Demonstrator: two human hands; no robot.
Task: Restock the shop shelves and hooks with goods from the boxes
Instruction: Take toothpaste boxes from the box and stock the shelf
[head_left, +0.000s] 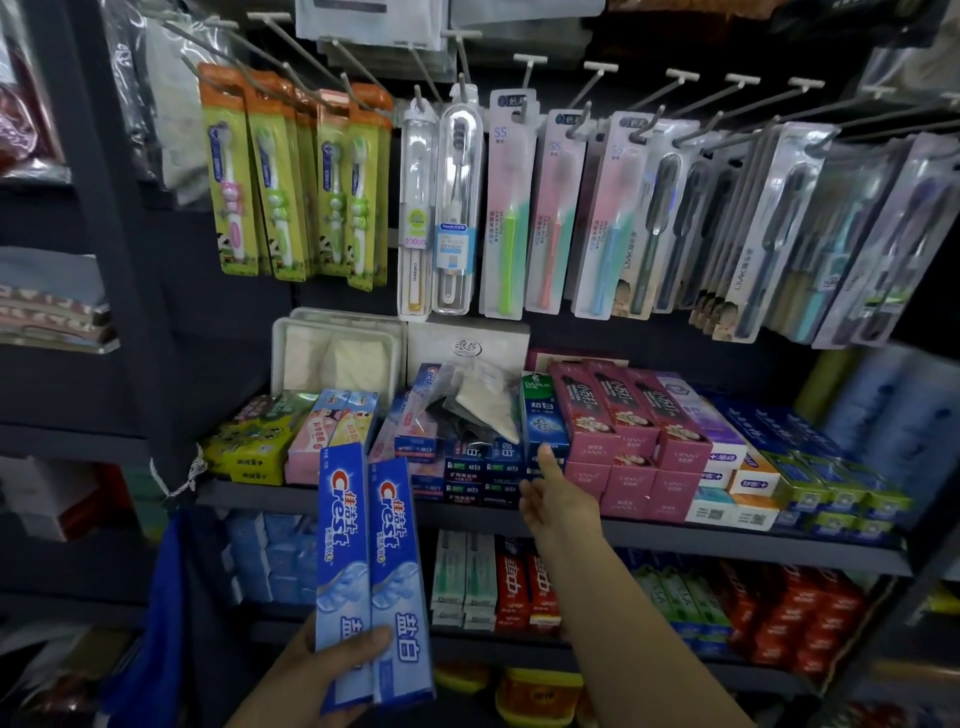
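Two blue Crest toothpaste cartons (375, 577) sit gripped in my left hand (332, 662); my right hand (545, 486), fingers open, touches stacked dark-blue boxes (485, 470), which could topple.

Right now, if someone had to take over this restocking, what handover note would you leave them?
Left hand: grips two blue Crest boxes side by side, held upright in front of the shelf, thumb across their lower ends.
Right hand: open, fingers reaching to the dark blue toothpaste boxes on the middle shelf.
Done: shelf and toothbrush hooks look well filled.
Left: shelve both Crest boxes, likely by the Crest stock already there.
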